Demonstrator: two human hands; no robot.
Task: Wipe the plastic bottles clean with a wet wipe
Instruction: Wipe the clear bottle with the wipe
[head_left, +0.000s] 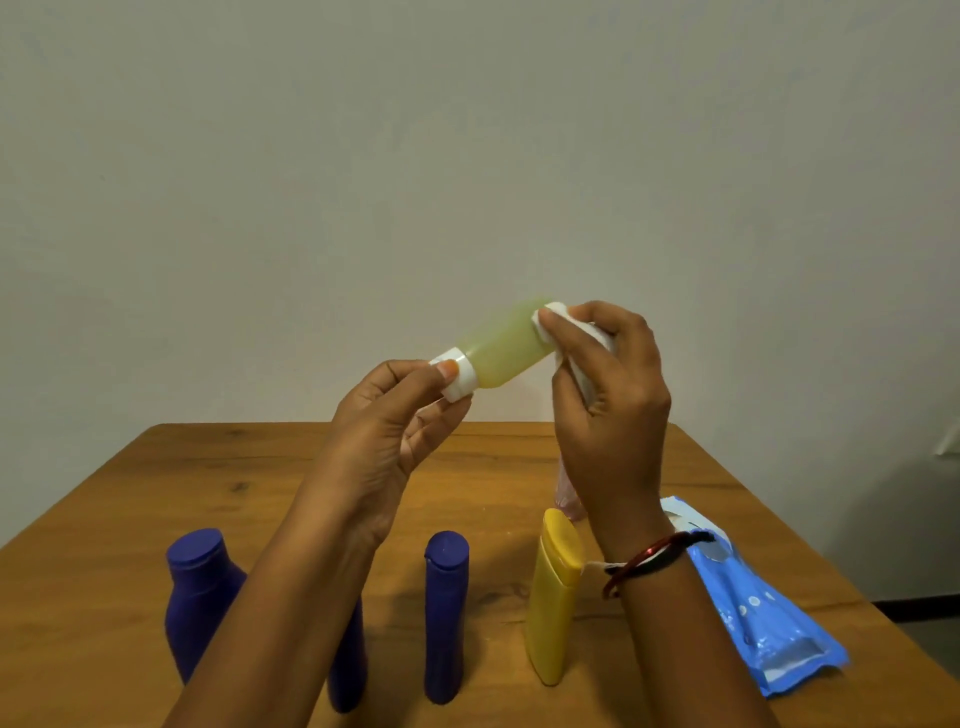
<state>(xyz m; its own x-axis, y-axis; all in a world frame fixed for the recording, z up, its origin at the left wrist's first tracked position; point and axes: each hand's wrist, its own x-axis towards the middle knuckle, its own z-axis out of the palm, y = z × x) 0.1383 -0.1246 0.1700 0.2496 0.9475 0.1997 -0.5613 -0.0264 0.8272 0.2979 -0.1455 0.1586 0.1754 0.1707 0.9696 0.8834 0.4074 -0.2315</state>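
- Your left hand (395, 410) pinched the green bottle (506, 345) by its cap.
- Your right hand (605, 374) pressed the wipe (550, 317) onto its base.
- Below both grips, four bottles (447, 613) waited on the tabletop (260, 467), seemingly unwiped.

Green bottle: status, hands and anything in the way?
Left hand pinches white cap. Right hand presses wet wipe on green bottle base, held tilted above table. Nothing in the way.

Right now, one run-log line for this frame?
step: wiping | left hand: fingers pinch white cap of pale green bottle | right hand: presses wet wipe on bottle base | bottle held above table
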